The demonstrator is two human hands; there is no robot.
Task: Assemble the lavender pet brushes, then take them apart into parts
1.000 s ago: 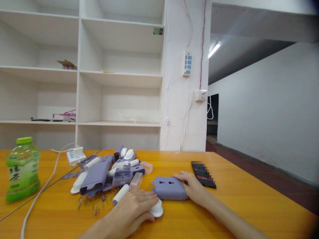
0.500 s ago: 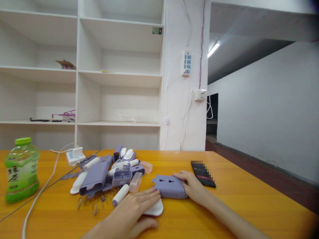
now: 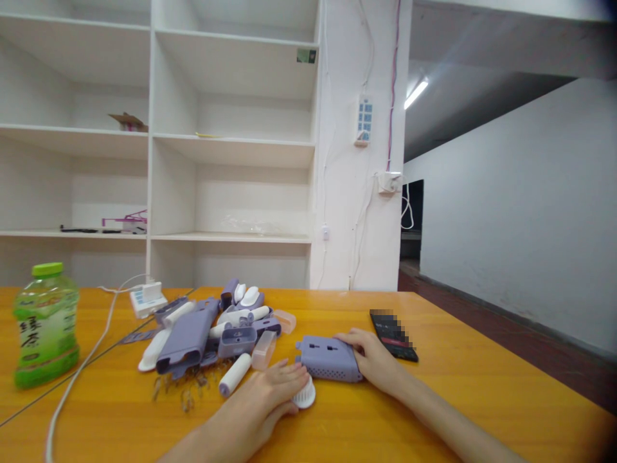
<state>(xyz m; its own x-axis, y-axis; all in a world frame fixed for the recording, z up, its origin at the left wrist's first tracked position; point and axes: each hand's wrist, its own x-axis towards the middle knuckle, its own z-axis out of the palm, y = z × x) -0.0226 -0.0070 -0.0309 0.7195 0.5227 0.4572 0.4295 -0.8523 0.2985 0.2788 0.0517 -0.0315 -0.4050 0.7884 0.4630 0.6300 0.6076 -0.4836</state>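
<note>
A lavender plastic housing [image 3: 330,366] with two keyhole slots on top and small holes along its front side lies in front of me. My right hand [image 3: 375,361] grips its right end, fingers curled over the edge. By its left front corner is a white ridged plastic piece with a rounded end [image 3: 304,395]. My left hand [image 3: 270,400] has this white piece between its fingers and thumb, which partly cover it. The left fingertips also reach close to the housing's corner; whether they touch it I cannot tell.
Left of my hands lies a pile of lavender parts [image 3: 187,337], white rollers [image 3: 235,374], clear boxes [image 3: 264,350] and small hooks [image 3: 186,392]. A phone [image 3: 393,335] lies right. Farther left are a green bottle [image 3: 47,328], a white cable [image 3: 87,360] and a power strip [image 3: 148,298].
My left thumb has drawn in toward the fingers and now meets the white ridged piece, which shows more of its rounded end. My right hand stays on the housing. The view has shifted slightly.
</note>
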